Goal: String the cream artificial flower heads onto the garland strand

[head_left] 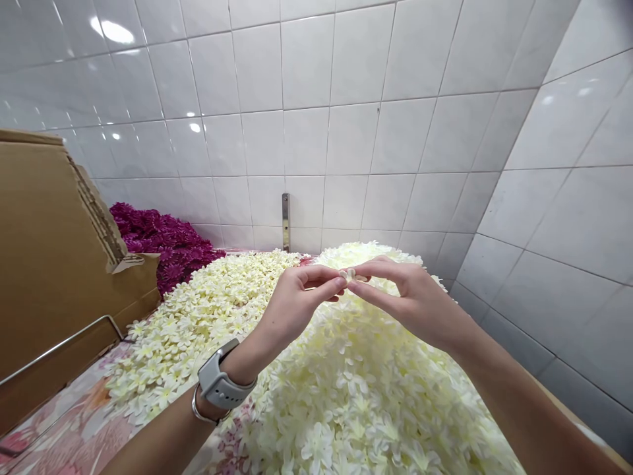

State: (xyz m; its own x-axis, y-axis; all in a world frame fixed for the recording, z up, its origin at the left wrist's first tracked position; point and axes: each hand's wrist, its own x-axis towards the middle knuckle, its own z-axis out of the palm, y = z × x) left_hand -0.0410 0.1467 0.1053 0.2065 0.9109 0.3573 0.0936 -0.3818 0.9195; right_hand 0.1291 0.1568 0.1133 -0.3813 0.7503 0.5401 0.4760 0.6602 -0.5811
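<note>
My left hand (297, 300) and my right hand (405, 293) meet in the air above a big heap of cream artificial flower heads (356, 389). Both pinch one small cream flower piece (350, 274) between fingertips and thumbs. The left wrist wears a grey smartwatch (220, 382) and a thin bracelet. The heap lies spread over a floral tablecloth (64, 429) below both hands.
A pile of magenta flower heads (163, 241) lies at the back left. A torn brown cardboard box (54, 264) stands along the left side with a metal rail (64, 343) before it. White tiled walls (346, 132) close in at the back and right.
</note>
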